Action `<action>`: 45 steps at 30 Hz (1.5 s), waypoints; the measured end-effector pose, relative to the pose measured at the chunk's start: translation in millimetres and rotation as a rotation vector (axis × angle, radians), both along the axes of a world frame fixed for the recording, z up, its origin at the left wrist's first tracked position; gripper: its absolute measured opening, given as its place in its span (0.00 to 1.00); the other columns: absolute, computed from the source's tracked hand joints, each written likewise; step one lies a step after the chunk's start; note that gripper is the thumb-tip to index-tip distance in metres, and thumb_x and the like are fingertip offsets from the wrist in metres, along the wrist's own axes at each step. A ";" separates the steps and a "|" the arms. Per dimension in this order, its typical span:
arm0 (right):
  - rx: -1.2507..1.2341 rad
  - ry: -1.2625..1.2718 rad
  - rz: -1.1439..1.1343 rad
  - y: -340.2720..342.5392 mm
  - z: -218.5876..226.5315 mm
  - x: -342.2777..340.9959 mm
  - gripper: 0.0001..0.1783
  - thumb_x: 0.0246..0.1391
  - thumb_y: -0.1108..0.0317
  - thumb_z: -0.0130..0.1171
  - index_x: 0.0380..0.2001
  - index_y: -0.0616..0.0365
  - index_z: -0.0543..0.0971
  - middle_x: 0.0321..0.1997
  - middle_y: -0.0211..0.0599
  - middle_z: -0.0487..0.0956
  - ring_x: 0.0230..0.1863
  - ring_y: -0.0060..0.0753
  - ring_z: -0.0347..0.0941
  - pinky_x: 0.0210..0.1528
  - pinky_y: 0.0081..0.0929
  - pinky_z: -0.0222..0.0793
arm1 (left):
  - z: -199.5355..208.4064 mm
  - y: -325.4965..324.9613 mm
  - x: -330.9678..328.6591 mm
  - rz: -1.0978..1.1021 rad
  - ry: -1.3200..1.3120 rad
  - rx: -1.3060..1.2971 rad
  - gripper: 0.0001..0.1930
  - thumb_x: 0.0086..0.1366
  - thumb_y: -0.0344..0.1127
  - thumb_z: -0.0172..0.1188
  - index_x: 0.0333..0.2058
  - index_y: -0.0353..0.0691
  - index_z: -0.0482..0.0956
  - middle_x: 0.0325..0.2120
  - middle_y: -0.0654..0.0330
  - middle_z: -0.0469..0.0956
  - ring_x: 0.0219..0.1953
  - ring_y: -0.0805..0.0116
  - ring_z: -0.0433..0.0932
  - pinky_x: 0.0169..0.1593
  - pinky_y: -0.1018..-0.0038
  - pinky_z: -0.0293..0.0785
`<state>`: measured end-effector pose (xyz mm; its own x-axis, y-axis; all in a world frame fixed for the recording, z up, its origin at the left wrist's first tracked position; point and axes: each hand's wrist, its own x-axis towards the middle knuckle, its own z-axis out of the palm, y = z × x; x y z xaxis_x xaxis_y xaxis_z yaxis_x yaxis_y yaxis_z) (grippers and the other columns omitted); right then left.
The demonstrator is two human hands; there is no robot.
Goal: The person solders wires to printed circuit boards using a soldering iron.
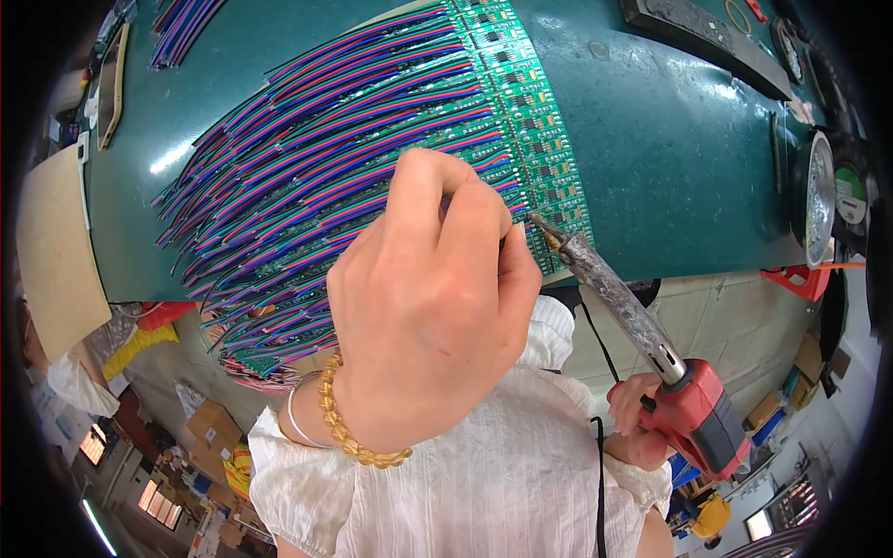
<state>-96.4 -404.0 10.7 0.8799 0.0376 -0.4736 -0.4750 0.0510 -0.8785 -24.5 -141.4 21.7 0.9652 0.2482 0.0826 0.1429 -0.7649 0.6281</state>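
Observation:
A green panel of small circuit boards (535, 121) lies on the table, with rows of red, blue, green and black wires (363, 102) fanning out to its left. My left hand (433, 288), wearing a bead bracelet, is over the wires with its fingers pinched together. Whatever those fingers hold is hidden behind the hand. A red soldering gun (702, 418) with a worn metal barrel is gripped in my right hand (642, 423). Its tip points at the pads by the wire ends, close to my left fingers; I cannot tell whether it touches.
The table has a dark green top (651, 158). A long dark bar (707, 42) lies at the far right, with a round metal dish (819, 200) nearer the right edge. Another wire bundle (183, 28) and a phone-like slab (113, 86) lie at the far left.

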 end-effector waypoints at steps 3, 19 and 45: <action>0.029 0.053 0.309 -13.6 -0.6 19.2 0.08 0.42 0.71 0.61 0.17 0.60 0.74 0.19 0.32 0.78 0.21 0.21 0.74 0.24 0.20 0.67 | -1.3 1.8 -4.2 0.023 -0.005 0.016 0.08 0.50 0.21 0.64 0.26 0.39 0.73 0.29 0.61 0.72 0.32 0.69 0.76 0.21 0.76 0.66; -0.108 0.234 0.553 -40.0 0.0 21.5 0.07 0.44 0.68 0.63 0.22 0.61 0.78 0.19 0.29 0.77 0.23 0.19 0.74 0.27 0.19 0.69 | -0.1 4.3 -3.7 0.007 0.009 -0.010 0.07 0.51 0.21 0.63 0.26 0.38 0.74 0.29 0.61 0.72 0.30 0.70 0.75 0.22 0.77 0.64; 0.188 -0.145 -0.066 -2.6 -20.5 -2.7 0.24 0.51 0.52 0.66 0.17 0.60 0.70 0.13 0.37 0.73 0.13 0.28 0.68 0.17 0.27 0.64 | 2.9 1.9 -6.2 -0.011 0.021 -0.003 0.07 0.51 0.21 0.63 0.26 0.38 0.73 0.30 0.60 0.72 0.30 0.70 0.76 0.22 0.77 0.66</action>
<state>-99.1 -406.6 -9.8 0.9416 0.0532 -0.3326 -0.3351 0.2470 -0.9092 -30.8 -139.6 24.5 0.9693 0.2378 0.0620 0.1475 -0.7647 0.6272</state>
